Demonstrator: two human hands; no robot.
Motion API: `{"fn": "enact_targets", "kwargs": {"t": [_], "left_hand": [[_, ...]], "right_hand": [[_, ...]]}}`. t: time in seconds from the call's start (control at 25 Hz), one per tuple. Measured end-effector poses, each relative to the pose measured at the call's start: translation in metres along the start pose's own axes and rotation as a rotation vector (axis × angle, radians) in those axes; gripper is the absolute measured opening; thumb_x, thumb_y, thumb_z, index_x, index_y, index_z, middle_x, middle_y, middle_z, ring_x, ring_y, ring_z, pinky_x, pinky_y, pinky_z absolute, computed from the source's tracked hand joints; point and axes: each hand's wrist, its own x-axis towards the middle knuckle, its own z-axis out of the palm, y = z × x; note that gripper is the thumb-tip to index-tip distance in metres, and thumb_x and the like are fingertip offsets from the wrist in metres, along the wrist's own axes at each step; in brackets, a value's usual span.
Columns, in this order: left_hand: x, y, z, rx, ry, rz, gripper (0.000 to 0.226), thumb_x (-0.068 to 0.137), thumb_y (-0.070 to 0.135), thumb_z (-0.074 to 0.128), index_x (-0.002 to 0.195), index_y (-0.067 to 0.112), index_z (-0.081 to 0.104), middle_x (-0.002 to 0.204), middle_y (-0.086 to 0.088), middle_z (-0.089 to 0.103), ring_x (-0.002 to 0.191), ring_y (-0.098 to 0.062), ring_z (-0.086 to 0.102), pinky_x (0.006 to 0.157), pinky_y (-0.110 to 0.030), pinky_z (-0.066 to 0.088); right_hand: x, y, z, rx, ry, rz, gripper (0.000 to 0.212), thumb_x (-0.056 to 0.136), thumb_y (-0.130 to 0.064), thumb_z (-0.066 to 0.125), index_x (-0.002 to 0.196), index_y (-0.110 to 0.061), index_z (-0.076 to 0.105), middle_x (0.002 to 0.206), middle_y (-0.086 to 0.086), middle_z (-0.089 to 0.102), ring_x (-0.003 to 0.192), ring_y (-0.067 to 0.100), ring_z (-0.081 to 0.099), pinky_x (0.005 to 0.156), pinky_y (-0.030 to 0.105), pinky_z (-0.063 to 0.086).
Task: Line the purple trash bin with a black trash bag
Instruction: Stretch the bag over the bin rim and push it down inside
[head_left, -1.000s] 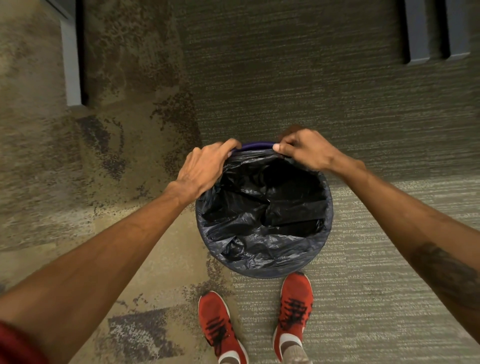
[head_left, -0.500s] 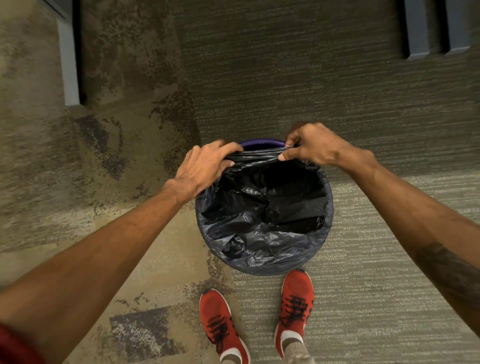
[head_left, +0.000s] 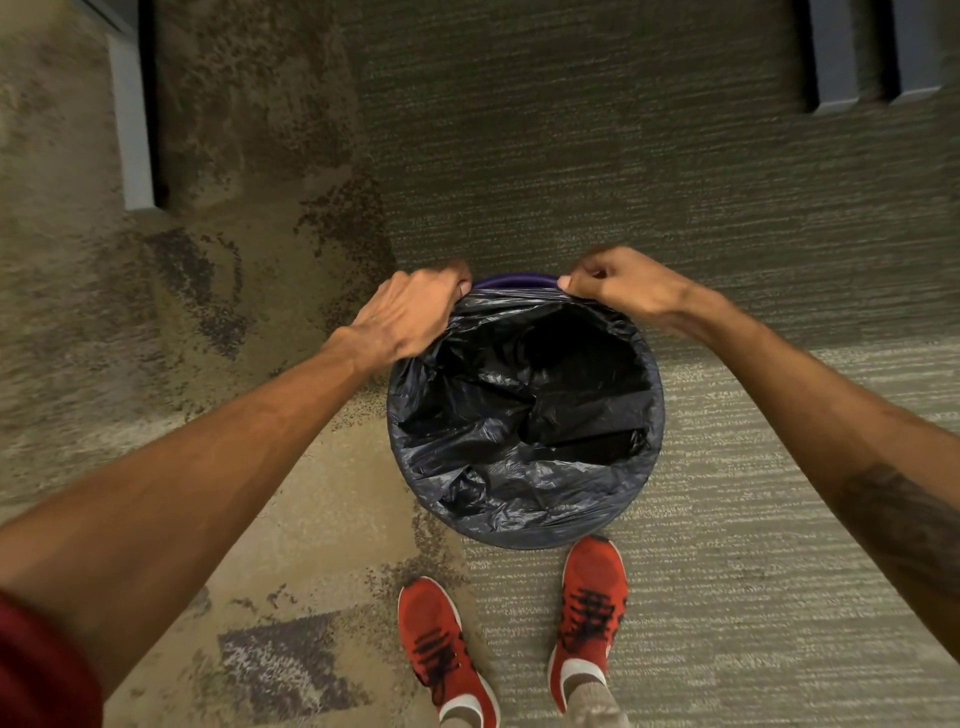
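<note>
A: Since a moment ago both hands have slid outward along the far rim. The left hand (head_left: 410, 312) has gone from lying over the bag's edge to curling down across it, and the right hand (head_left: 621, 288) has drawn its pinch wider to the right, so the black trash bag (head_left: 519, 415) now runs taut between them.

B: What does that do for the job?

A: The bag's mouth already wraps the near and side rim of the purple trash bin (head_left: 511, 281), which stands on the carpet (head_left: 571, 156) just ahead of the red shoes (head_left: 592, 597). Only a short purple arc at the far side shows bare. I'd judge that the last stretch is about to be pulled over.

B: And the fingers?

A: On the right hand they're closed tight, thumb and fingers (head_left: 587, 275) pinching the bag's hem just beside the bare rim. On the left they're bent over the edge and clamped onto the plastic there; the tips are hidden behind the rim.
</note>
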Motion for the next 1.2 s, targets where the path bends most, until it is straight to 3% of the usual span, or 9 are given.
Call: {"fn": "enact_targets", "kwargs": {"t": [0.12, 0.24, 0.36, 0.56, 0.68, 0.8, 1.0, 1.2], "left_hand": [[-0.002, 0.002, 0.001, 0.001, 0.008, 0.002, 0.022, 0.108, 0.028, 0.027, 0.106, 0.014, 0.044, 0.085, -0.018, 0.066, 0.069, -0.040, 0.063, 0.067, -0.047, 0.052], [-0.003, 0.005, 0.000, 0.000, -0.004, -0.005, 0.025, 0.109, 0.030, 0.026, 0.109, 0.012, 0.043, 0.087, -0.019, 0.066, 0.070, -0.041, 0.063, 0.069, -0.051, 0.052], [-0.003, 0.007, 0.001, 0.000, -0.008, -0.019, 0.026, 0.109, 0.031, 0.026, 0.112, 0.012, 0.044, 0.096, -0.020, 0.068, 0.079, -0.044, 0.065, 0.072, -0.052, 0.052], [-0.011, 0.010, 0.005, -0.079, 0.035, -0.035, 0.019, 0.108, 0.030, 0.029, 0.115, 0.018, 0.043, 0.108, -0.014, 0.068, 0.085, -0.041, 0.065, 0.074, -0.049, 0.050], [-0.017, 0.017, 0.011, -0.094, 0.108, -0.065, 0.017, 0.101, 0.026, 0.040, 0.118, 0.021, 0.043, 0.117, -0.011, 0.069, 0.090, -0.042, 0.066, 0.077, -0.047, 0.049], [-0.022, 0.024, 0.020, -0.101, 0.209, -0.110, 0.017, 0.102, 0.027, 0.044, 0.118, 0.020, 0.046, 0.114, -0.008, 0.070, 0.088, -0.043, 0.068, 0.070, -0.044, 0.046], [-0.022, 0.033, 0.028, -0.222, 0.354, -0.293, 0.015, 0.104, 0.033, 0.047, 0.111, 0.022, 0.054, 0.100, -0.003, 0.073, 0.087, -0.038, 0.068, 0.066, -0.038, 0.040], [-0.013, 0.037, 0.025, -0.496, 0.352, -0.454, 0.011, 0.097, 0.033, 0.057, 0.103, 0.027, 0.063, 0.103, 0.005, 0.074, 0.098, -0.022, 0.069, 0.077, -0.031, 0.042]], "right_hand": [[-0.003, 0.000, -0.002, 0.031, 0.019, -0.015, 0.031, 0.091, -0.037, 0.072, 0.101, -0.007, 0.073, 0.096, -0.005, 0.070, 0.090, 0.004, 0.062, 0.075, 0.022, 0.043], [-0.003, -0.004, -0.009, -0.162, -0.004, -0.037, 0.024, 0.084, -0.028, 0.081, 0.103, -0.015, 0.076, 0.101, -0.006, 0.073, 0.098, 0.012, 0.066, 0.094, 0.031, 0.049], [0.001, -0.009, -0.015, -0.435, -0.036, -0.057, 0.033, 0.082, -0.016, 0.082, 0.115, -0.018, 0.075, 0.107, -0.002, 0.072, 0.103, 0.014, 0.066, 0.103, 0.032, 0.048], [-0.006, 0.004, -0.011, -0.318, 0.085, -0.156, 0.022, 0.093, -0.011, 0.071, 0.113, -0.016, 0.078, 0.109, -0.005, 0.074, 0.101, 0.006, 0.066, 0.092, 0.018, 0.046], [-0.014, 0.010, -0.001, -0.253, 0.194, -0.205, 0.021, 0.093, -0.009, 0.070, 0.111, -0.014, 0.078, 0.109, 0.000, 0.077, 0.102, 0.010, 0.069, 0.098, 0.025, 0.052], [-0.016, 0.012, 0.006, -0.254, 0.343, -0.229, 0.017, 0.093, -0.011, 0.070, 0.108, -0.015, 0.079, 0.109, 0.002, 0.078, 0.103, 0.013, 0.070, 0.099, 0.028, 0.053], [-0.013, 0.012, 0.015, -0.319, 0.449, -0.218, 0.018, 0.097, -0.016, 0.065, 0.110, -0.013, 0.078, 0.114, 0.003, 0.077, 0.108, 0.017, 0.068, 0.095, 0.019, 0.043], [-0.002, 0.014, 0.025, -0.224, 0.526, -0.137, 0.019, 0.099, -0.016, 0.061, 0.108, -0.015, 0.077, 0.113, 0.000, 0.076, 0.105, 0.016, 0.068, 0.087, 0.016, 0.040]]}}
